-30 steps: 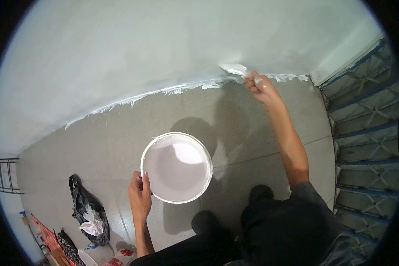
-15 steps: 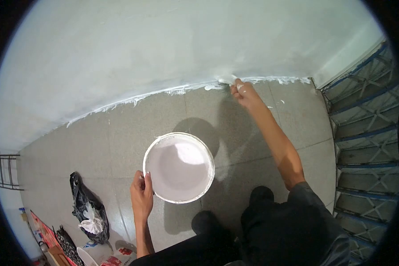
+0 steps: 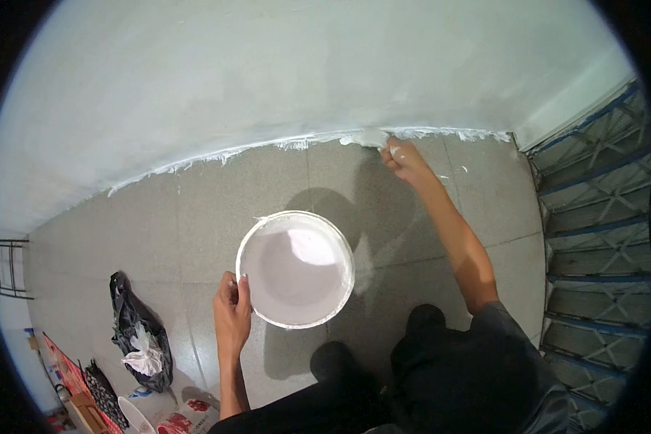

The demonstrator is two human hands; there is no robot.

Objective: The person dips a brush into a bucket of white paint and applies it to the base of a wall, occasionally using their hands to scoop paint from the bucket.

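My left hand [image 3: 233,312] is closed on the rim of a round white bucket [image 3: 243,249], thumb over the edge. Pale paint [image 3: 289,282] is visible inside the bucket, which is held above the floor near my feet. My right hand [image 3: 406,160], with white smears on it, grips a white-coated paintbrush [image 3: 367,138]; its handle is mostly hidden by the fingers. The brush head lies where the white wall [image 3: 282,65] meets the floor. A ragged band of wet white paint [image 3: 224,154] runs along that joint and spreads onto the tiles.
Grey floor tiles [image 3: 217,210] stretch below the wall. A folding metal gate [image 3: 600,246] stands at the right. On the left lie a black plastic bag [image 3: 141,315] with a crumpled white bag [image 3: 146,354], a red-and-white sack [image 3: 188,418] and a white container [image 3: 134,416].
The paintbrush and my right hand have shifted slightly downward in view, with the brush reaching a little further left. The bucket stays in my left hand, almost unmoved.
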